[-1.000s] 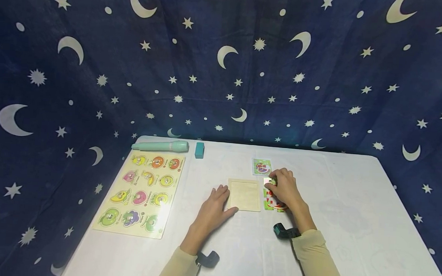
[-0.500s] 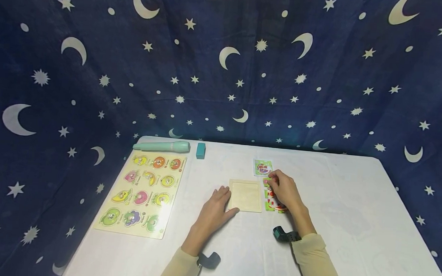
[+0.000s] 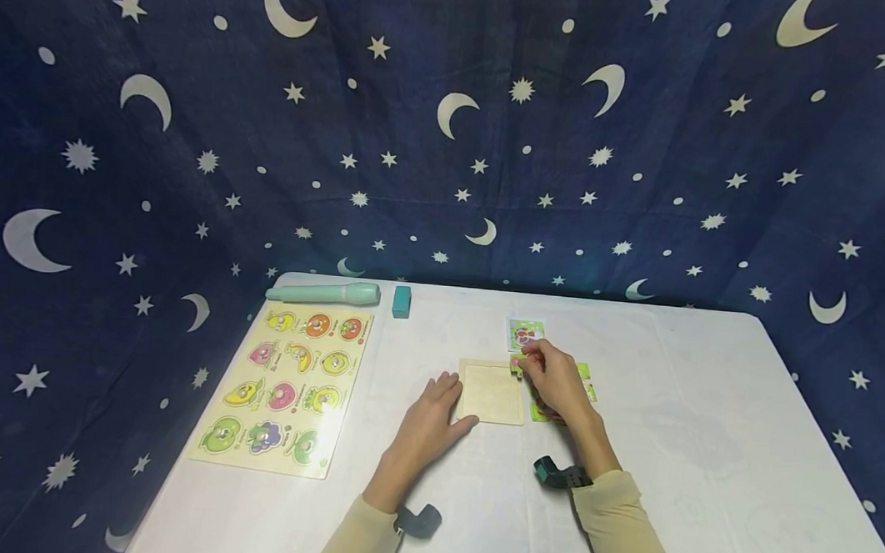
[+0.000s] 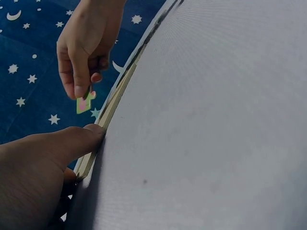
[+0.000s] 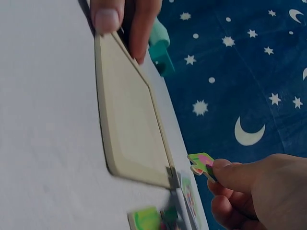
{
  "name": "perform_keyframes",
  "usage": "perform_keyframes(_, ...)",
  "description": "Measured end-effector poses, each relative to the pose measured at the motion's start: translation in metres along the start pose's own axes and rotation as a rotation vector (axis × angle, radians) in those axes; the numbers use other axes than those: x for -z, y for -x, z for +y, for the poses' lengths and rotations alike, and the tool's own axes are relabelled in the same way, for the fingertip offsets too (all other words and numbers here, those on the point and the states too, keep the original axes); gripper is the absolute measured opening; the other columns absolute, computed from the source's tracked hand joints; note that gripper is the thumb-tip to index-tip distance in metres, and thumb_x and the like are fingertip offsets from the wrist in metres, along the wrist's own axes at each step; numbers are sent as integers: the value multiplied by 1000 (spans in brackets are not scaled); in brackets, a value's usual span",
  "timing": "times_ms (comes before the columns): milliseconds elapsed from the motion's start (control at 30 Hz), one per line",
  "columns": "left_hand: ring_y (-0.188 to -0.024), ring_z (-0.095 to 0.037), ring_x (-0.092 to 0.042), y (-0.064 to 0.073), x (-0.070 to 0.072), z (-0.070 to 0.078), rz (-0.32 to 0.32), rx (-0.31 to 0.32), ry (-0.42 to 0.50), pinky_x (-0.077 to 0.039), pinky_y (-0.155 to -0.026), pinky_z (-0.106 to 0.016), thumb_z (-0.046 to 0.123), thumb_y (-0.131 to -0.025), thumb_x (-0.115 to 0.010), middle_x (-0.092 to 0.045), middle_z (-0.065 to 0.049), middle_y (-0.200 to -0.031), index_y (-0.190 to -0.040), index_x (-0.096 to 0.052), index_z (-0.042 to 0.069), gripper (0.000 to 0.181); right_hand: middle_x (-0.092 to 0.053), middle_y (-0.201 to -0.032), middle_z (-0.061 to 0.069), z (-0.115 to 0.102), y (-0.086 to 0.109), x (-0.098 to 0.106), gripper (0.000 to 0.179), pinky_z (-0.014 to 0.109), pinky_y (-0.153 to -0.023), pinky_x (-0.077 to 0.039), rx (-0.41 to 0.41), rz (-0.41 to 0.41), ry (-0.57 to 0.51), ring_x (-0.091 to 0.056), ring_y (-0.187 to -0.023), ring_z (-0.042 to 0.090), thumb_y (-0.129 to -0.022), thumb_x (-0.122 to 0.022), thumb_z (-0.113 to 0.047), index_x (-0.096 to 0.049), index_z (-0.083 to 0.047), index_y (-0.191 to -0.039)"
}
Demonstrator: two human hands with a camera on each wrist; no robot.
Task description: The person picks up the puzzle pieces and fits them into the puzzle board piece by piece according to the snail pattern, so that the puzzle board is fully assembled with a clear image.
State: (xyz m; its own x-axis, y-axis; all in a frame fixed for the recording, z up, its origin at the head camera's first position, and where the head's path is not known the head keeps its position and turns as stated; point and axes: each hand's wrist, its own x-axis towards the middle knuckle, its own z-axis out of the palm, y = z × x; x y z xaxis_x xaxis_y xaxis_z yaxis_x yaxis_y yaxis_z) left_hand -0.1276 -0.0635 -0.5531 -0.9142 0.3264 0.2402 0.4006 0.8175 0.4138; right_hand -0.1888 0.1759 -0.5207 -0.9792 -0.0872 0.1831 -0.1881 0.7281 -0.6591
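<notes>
My right hand (image 3: 557, 381) pinches a green and pink puzzle piece (image 5: 201, 163) between thumb and fingers. In the head view that piece overlaps the upper right corner of a square wooden puzzle frame (image 3: 490, 394), whose inside is bare. My left hand (image 3: 429, 418) rests at the frame's left side, fingers along its left rim and thumb at the lower one. Several loose puzzle pieces (image 3: 583, 371) with green and red print lie under and around my right hand, partly hidden by it. Behind them is a small square picture card (image 3: 524, 329).
On the left lies a fruit puzzle board (image 3: 327, 425) with several fruit pieces set in it. A mint-green pen-shaped device (image 3: 321, 293) and a teal block (image 3: 401, 302) sit near the table's back edge. A dark star-and-moon cloth (image 3: 447, 185) hangs behind.
My right hand has picked up the puzzle piece from beside the frame and moved it left to the frame's upper right corner. My left hand has stayed in place.
</notes>
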Motion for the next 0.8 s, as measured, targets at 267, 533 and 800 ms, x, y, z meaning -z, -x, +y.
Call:
perform_keyframes(267, -139, -30, -52, 1, 0, -1, 8, -12, 7, -39, -121, -42, 47, -90, -70, -60, -15, -142, -135, -61, 1, 65, -62, -81, 1, -13, -1, -16, 17, 24, -61, -43, 0, -23, -21, -51, -70, 12, -95, -69, -19, -68, -8, -108)
perform_keyframes(533, -139, -30, -52, 0, 2, -1, 5, -19, -4, -39, -121, -42, 46, -91, -70, -60, -16, -142, -135, -61, 0, 64, -62, -77, 0, -22, -2, -29, 15, 21, -58, -40, 8, -37, -59, -49, -66, 10, -93, -71, -17, -69, -8, -104)
perform_keyframes(800, -139, -29, -52, 0, 1, -1, 1, -20, -17, -39, -121, -41, 47, -91, -70, -60, -15, -142, -134, -61, 1, 64, -68, -81, 2, -27, -3, -43, 16, 21, -61, -44, -11, -58, -69, -54, -68, 9, -91, -73, -18, -70, -7, -103)
